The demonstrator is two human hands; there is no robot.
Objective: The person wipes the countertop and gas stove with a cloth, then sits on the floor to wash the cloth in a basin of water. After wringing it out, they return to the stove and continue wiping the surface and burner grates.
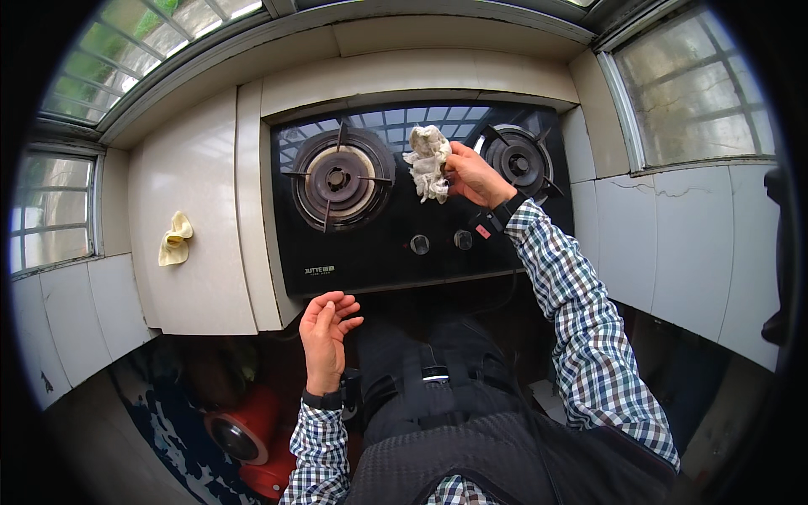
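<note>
My right hand [478, 177] grips a crumpled, stained white cloth [430, 163] over the black glass gas cooktop [372, 262], between its two burners. Whether the cloth touches the glass is hard to tell. To its left sits the larger burner [339, 179] with a pan support of metal prongs; the smaller burner [517, 161] lies just beyond my right hand, partly covered by it. My left hand [326, 338] holds nothing, palm up with fingers loosely curled and apart, near the cooktop's front edge. Two control knobs, the left knob [420, 244] and the right knob [463, 239], are at the front.
A folded yellow cloth [175, 238] lies on the tiled counter [202, 284] at left. Tiled ledges [416, 69] and barred windows [139, 50] enclose the cooktop. Below at left is a red rounded object [243, 426]. A dark cable [505, 297] hangs under the front edge.
</note>
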